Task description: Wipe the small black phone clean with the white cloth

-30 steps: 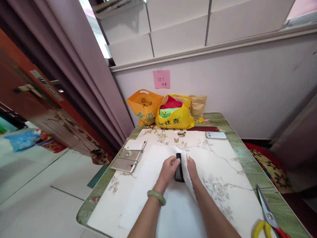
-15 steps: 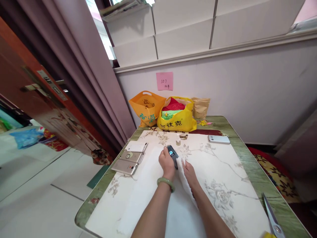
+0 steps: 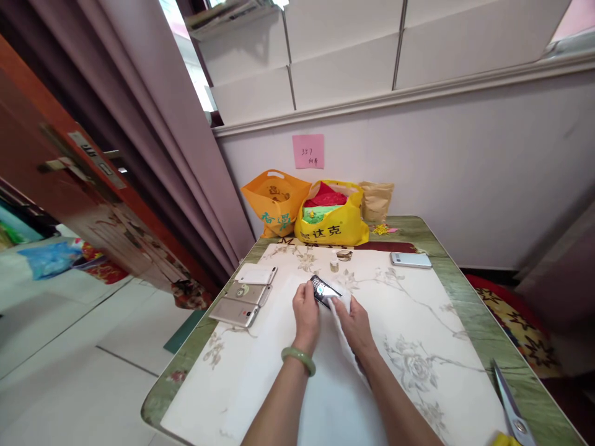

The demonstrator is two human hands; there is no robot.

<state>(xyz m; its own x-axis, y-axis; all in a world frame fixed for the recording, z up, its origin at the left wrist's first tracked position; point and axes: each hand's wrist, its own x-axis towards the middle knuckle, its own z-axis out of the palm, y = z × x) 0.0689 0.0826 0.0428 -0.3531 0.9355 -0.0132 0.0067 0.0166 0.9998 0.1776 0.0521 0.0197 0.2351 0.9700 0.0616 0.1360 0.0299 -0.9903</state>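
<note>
Above the white sheet (image 3: 274, 347), a dark mobile phone (image 3: 324, 290) is tilted between my two hands. My left hand (image 3: 305, 314), with a green bangle (image 3: 299, 360) at the wrist, grips the phone's left end. In my right hand (image 3: 357, 325) is a white cloth (image 3: 344, 303), wrapped over the phone's right end, with its tail hanging down along my forearm. The cloth hides that end of the phone. A small clear bottle (image 3: 334, 265) stands just beyond the phone.
Three phones (image 3: 245, 292) lie in a row at the left, and a silver phone (image 3: 411, 260) at the right. Scissors (image 3: 514, 406) rest near the right edge. An orange bag (image 3: 277, 201), a yellow bag (image 3: 332, 229) and a brown paper bag (image 3: 377, 201) stand at the back.
The phone has turned from steeper to more sideways, its right end now covered by the cloth. My left hand has shifted slightly left, and the cloth has moved up onto the phone.
</note>
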